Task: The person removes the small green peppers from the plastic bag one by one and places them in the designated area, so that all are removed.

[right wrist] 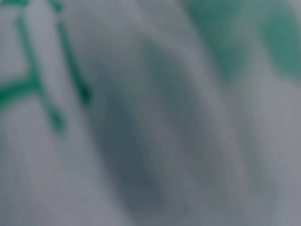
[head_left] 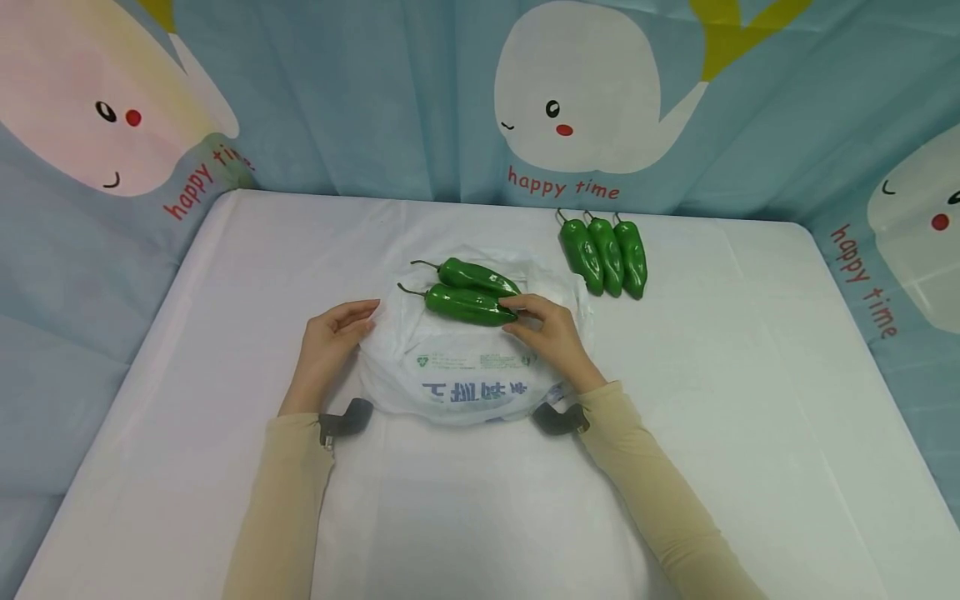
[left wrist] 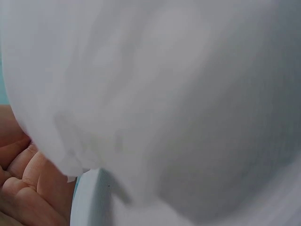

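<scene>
A curtained nook (whale-print cloth round a white table).

red "happy time" on blue curtain, green recycling sign on white bag

Two peppers lie on the bag, left of three more peppers.

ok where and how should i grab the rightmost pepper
Likely best: pinch the rightmost pepper round its broad body, coming from the right. That side has no neighbour, while the middle pepper lies close on its left, and the tip tapers.
</scene>
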`<state>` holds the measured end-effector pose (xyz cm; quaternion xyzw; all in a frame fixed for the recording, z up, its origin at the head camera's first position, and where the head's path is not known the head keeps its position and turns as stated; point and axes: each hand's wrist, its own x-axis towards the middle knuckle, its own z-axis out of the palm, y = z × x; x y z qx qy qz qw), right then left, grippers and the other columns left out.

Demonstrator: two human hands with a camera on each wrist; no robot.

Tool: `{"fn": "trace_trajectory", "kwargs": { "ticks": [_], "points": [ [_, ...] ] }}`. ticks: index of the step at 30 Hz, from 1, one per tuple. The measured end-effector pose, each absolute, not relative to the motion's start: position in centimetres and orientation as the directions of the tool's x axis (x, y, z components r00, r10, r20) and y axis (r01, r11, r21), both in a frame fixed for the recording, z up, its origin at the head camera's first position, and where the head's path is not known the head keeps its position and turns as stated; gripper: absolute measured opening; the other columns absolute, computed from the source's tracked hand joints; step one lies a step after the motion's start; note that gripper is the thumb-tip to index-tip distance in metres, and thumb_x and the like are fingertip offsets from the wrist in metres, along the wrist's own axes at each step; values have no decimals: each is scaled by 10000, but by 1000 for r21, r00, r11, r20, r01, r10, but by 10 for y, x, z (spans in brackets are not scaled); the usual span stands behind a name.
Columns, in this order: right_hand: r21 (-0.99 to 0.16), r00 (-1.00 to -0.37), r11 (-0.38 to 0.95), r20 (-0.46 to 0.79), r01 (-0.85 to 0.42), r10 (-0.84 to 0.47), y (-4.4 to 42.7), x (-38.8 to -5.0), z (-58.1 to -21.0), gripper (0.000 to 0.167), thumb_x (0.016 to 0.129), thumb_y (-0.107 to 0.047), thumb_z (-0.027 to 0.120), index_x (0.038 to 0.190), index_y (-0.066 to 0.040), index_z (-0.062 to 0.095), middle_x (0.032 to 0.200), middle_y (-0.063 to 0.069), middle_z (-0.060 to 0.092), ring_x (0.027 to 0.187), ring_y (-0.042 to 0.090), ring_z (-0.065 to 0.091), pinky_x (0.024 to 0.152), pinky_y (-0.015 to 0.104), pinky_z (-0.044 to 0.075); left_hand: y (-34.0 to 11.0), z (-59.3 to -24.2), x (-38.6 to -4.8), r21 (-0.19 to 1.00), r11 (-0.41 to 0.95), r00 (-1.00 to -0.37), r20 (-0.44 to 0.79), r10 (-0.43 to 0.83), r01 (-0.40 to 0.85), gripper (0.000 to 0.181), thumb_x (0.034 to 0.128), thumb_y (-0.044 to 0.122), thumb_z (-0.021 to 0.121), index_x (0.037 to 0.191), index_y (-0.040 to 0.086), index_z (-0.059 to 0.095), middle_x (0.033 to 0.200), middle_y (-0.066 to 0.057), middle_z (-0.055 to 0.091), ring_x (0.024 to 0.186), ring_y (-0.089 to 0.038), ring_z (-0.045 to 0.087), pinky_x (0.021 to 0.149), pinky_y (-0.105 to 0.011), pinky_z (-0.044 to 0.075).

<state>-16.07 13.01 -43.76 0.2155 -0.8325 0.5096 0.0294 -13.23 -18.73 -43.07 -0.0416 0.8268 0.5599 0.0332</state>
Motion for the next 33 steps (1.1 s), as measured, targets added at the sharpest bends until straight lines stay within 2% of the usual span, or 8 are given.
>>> {"fn": "trace_trajectory", "kwargs": {
  "ticks": [12,22,27,33],
  "points": [
    [-711,-847,493,288,-502,-447,131,-163,-443,336,795,-41,744,1121,-13,667,1124,118,658,1036,244,616,921,323,475,-189,-433,-132,920,372,-992,-123,-36,-127,347,935,156,604,1266,53,595,1241,-118,608,1122,-205,584,880,-144,445],
    [-700,-795,457,266,-548,-546,127,-161,-439,441,801,-27,729,1224,2,604,1244,143,597,1196,281,519,1045,337,370,-189,-432,-133,924,365,-994,-109,-30,-112,348,932,155,610,1257,33,596,1243,-139,603,1098,-148,596,875,-120,436],
    [-704,-792,452,262,-547,-552,127,-161,-439,414,797,-18,730,1198,-5,626,1210,125,621,1169,264,542,1035,323,381,-188,-431,-133,923,363,-992,-125,-33,-129,353,932,159,610,1262,35,593,1246,-135,602,1069,-109,600,879,-131,438],
    [-771,-785,382,235,-510,-573,130,-161,-440,387,780,-20,754,1154,-33,658,1164,68,648,1116,196,576,987,273,421,-188,-431,-133,926,355,-992,-120,-35,-125,356,933,154,607,1267,30,589,1255,-145,595,1044,-59,598,872,-124,439]
  ]
}}
